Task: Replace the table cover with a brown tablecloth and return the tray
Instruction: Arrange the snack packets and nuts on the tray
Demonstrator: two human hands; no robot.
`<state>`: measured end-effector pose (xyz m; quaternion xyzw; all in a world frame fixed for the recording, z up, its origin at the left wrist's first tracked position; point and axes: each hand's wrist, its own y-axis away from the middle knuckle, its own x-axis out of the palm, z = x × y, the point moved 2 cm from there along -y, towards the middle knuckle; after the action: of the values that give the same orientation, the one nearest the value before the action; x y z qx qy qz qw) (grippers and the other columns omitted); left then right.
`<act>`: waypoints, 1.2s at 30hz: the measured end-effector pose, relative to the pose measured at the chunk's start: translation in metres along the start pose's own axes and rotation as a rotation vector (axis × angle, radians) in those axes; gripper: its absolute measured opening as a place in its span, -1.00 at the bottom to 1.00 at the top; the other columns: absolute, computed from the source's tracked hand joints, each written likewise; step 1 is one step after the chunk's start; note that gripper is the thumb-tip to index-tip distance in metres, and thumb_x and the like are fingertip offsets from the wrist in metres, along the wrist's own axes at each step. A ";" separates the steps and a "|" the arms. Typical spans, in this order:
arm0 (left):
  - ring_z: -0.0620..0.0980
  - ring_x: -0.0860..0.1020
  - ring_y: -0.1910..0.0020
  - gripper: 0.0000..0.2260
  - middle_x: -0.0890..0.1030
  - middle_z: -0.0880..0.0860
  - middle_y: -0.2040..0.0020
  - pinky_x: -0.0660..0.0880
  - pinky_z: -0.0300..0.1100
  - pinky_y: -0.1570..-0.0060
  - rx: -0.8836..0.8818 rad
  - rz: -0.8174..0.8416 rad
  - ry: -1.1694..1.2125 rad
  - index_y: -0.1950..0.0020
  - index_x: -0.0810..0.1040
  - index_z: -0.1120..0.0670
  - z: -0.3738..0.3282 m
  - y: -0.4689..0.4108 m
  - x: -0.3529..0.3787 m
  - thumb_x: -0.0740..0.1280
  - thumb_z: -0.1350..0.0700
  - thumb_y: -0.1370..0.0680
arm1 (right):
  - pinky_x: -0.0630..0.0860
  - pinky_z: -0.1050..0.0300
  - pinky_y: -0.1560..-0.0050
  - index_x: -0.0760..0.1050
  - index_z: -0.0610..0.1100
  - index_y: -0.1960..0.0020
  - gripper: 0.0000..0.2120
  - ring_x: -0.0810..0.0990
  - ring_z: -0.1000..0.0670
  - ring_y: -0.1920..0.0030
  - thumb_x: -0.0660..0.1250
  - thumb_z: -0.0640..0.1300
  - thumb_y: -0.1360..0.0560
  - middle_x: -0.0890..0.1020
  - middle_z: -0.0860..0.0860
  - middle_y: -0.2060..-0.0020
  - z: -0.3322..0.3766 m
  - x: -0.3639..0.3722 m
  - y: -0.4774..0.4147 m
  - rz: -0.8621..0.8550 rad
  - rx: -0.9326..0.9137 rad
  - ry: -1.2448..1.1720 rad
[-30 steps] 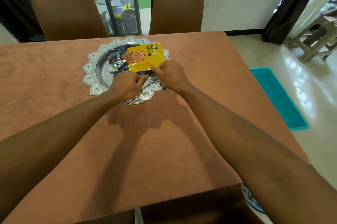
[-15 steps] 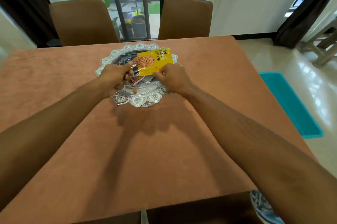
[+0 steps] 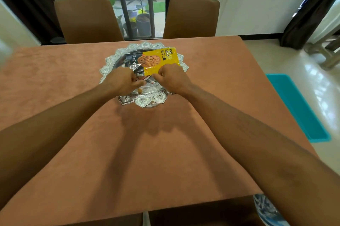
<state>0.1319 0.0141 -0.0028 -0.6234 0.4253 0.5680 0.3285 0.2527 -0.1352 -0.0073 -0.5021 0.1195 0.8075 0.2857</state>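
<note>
A brown tablecloth (image 3: 128, 152) covers the whole table. On its far middle sits a round silver tray (image 3: 143, 99) with a scalloped, embossed rim. Over the tray lies a yellow and black almond packet (image 3: 158, 59). My right hand (image 3: 172, 78) grips the packet's near yellow edge. My left hand (image 3: 122, 81) pinches the black end of the packet, fingers bunched. A small brown nut (image 3: 140, 90) shows just below my left fingers, over the tray.
Two brown chairs (image 3: 86, 19) (image 3: 191, 16) stand behind the table's far edge, before a barred window with potted plants. A teal mat (image 3: 298, 108) lies on the shiny floor to the right. A blue patterned cloth (image 3: 266, 209) shows at the near right corner.
The view has shifted so the tray sits more central. My left hand moved from the tray's near rim up to the packet's black end, and a nut now shows beneath it.
</note>
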 end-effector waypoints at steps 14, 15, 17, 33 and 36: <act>0.14 0.55 0.23 -0.68 0.59 0.14 0.18 0.53 -0.08 0.16 0.114 0.294 -0.293 0.17 0.48 0.13 -0.015 -0.006 0.006 0.13 -0.02 -0.66 | 0.18 0.07 0.33 0.26 -0.10 0.47 -0.48 0.37 -0.11 0.39 0.33 0.02 -0.59 0.34 -0.02 0.54 0.002 0.001 0.002 0.010 0.000 0.032; 0.13 0.55 0.24 -0.68 0.59 0.13 0.20 0.52 -0.08 0.17 0.134 0.283 -0.288 0.17 0.49 0.13 -0.014 -0.005 0.006 0.13 -0.01 -0.66 | 0.18 0.08 0.34 0.26 -0.10 0.47 -0.48 0.37 -0.11 0.39 0.33 0.02 -0.59 0.33 -0.02 0.54 0.002 0.001 0.002 0.009 -0.002 0.031; 0.11 0.54 0.24 -0.69 0.57 0.11 0.21 0.49 -0.09 0.18 0.174 0.254 -0.253 0.17 0.50 0.11 -0.012 -0.003 0.006 0.14 0.00 -0.67 | 0.16 0.07 0.36 0.25 -0.10 0.48 -0.48 0.35 -0.10 0.41 0.33 0.02 -0.58 0.33 -0.02 0.54 0.002 0.001 0.001 0.000 -0.008 0.036; -0.10 0.26 0.43 -0.66 0.34 -0.04 0.36 0.20 -0.15 0.40 -0.182 -0.231 1.037 0.25 0.35 0.02 -0.005 0.072 0.011 0.10 -0.02 -0.71 | 0.06 0.35 0.75 0.37 -0.08 0.43 -0.51 0.25 0.16 0.68 0.18 -0.03 -0.67 0.38 0.05 0.58 0.031 0.002 0.059 0.107 0.846 -2.097; -0.16 0.26 0.44 -0.66 0.32 -0.05 0.37 0.23 -0.15 0.38 -0.149 -0.259 1.018 0.26 0.33 0.02 -0.011 0.089 0.017 0.11 0.00 -0.72 | 0.11 0.36 0.74 0.41 -0.15 0.55 -0.40 0.35 0.13 0.63 0.14 -0.08 -0.67 0.42 -0.01 0.51 0.043 0.014 0.082 0.108 0.856 -2.252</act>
<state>0.0562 -0.0360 -0.0115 -0.8892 0.4092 0.1770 0.1027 0.1686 -0.1765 -0.0075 0.6250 0.0823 0.6984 0.3389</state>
